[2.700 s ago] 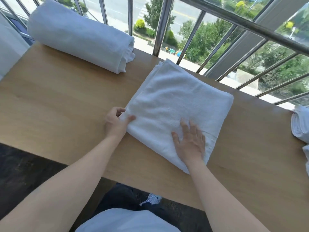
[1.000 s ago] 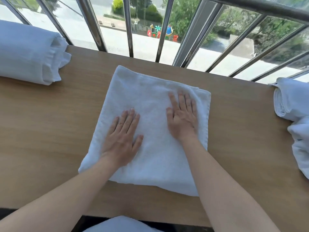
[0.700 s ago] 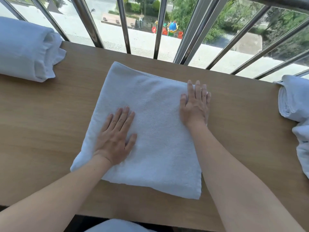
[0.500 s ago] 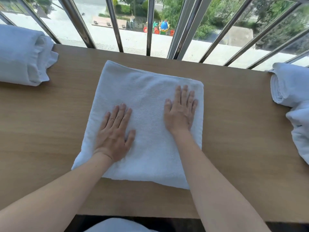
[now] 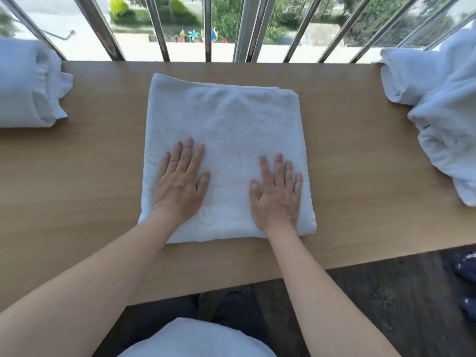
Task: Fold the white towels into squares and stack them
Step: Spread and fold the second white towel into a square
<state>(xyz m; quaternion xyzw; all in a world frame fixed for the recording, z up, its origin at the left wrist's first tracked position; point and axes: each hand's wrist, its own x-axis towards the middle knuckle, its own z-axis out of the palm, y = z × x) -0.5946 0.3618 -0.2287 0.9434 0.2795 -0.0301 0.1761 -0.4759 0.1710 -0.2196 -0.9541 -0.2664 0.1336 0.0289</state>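
I have the folded towel (image 5: 226, 155) at frame centre on the table (image 5: 360, 176), left hand (image 5: 180, 181) and right hand (image 5: 277, 193) flat, gripping nothing. I'd press outward evenly; far-edge layers look slightly misaligned.

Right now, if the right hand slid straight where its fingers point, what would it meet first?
Only more of the folded towel under the right hand, then bare table, probably the window bars last.

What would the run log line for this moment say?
left hand: flat on square-folded white terry towel | right hand: same | light wooden table: rolled white towel at left, bunched white towels at right
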